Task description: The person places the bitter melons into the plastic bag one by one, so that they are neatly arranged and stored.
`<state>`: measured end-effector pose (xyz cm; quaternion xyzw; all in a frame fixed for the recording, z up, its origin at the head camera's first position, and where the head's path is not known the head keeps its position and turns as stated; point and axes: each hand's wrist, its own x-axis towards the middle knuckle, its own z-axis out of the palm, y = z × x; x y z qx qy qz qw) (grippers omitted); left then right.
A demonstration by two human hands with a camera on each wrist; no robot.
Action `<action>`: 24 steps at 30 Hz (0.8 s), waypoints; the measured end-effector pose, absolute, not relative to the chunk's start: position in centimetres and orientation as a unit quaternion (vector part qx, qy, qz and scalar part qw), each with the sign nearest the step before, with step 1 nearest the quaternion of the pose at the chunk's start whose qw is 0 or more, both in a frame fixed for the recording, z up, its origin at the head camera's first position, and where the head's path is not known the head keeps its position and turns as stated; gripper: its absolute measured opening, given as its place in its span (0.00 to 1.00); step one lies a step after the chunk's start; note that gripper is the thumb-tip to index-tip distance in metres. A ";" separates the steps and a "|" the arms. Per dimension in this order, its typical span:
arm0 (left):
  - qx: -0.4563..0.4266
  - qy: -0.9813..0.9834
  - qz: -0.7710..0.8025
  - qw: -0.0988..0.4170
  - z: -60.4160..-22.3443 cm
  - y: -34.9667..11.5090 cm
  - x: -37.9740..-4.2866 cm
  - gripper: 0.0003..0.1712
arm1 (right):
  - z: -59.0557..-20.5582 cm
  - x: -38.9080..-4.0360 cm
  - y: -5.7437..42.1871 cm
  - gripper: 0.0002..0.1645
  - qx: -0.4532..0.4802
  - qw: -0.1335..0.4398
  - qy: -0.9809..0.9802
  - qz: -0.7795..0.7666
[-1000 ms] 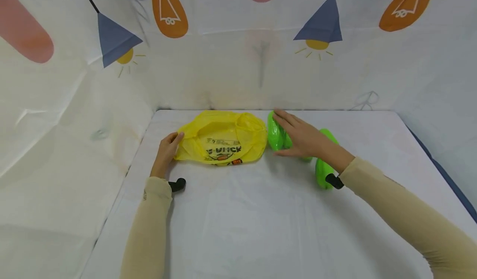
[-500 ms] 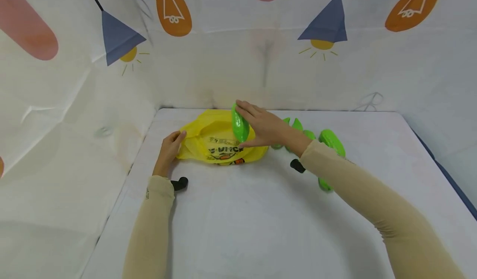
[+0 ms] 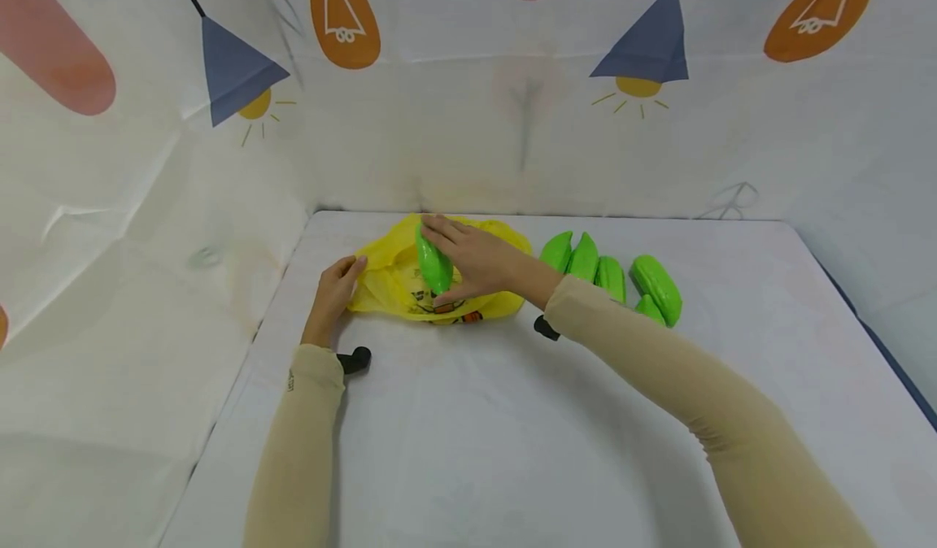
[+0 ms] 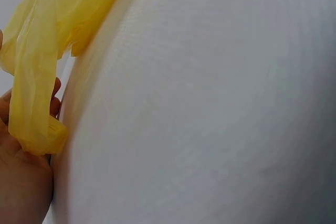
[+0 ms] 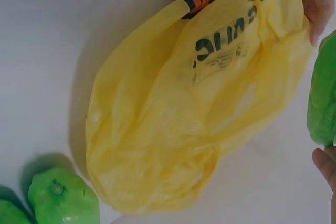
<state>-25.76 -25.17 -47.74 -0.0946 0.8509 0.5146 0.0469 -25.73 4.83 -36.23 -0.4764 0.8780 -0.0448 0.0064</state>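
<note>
A yellow plastic bag [image 3: 381, 297] with dark print lies spread at the back of the table. My left hand [image 3: 331, 300] pinches its left edge, and a yellow strip [image 4: 34, 77] of it hangs over the palm in the left wrist view. Above the bag, my right hand [image 3: 479, 262] holds a glossy green, ridged, fruit-shaped piece [image 3: 432, 263] between fingers and thumb. That same green piece [image 5: 323, 93] shows at the right edge of the right wrist view, the thumb [image 5: 326, 167] below it. Most of the right hand is out of that view.
Right of the bag stands a row of similar green pieces [image 3: 583, 257], with a larger one [image 3: 656, 288] and a smaller one [image 3: 649, 309] farther right. A white sheet covers the table [image 3: 454, 434]. A patterned cloth wall [image 3: 454, 141] rises behind.
My right hand has carried the green piece leftward from beside the bag to over it, uncovering the row of green pieces. My left hand keeps its hold on the bag's edge.
</note>
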 end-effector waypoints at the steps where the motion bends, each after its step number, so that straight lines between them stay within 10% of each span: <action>1: -0.095 0.851 0.515 0.046 -47.8 -25.2 -25.8 0.49 | -36.3 -25.7 4.7 0.68 -0.475 0.012 0.879 -0.045; 24: -0.097 0.846 0.522 0.047 -47.6 -25.0 -25.7 0.47 | -39.9 -25.9 1.7 0.65 -0.466 0.084 0.881 -0.012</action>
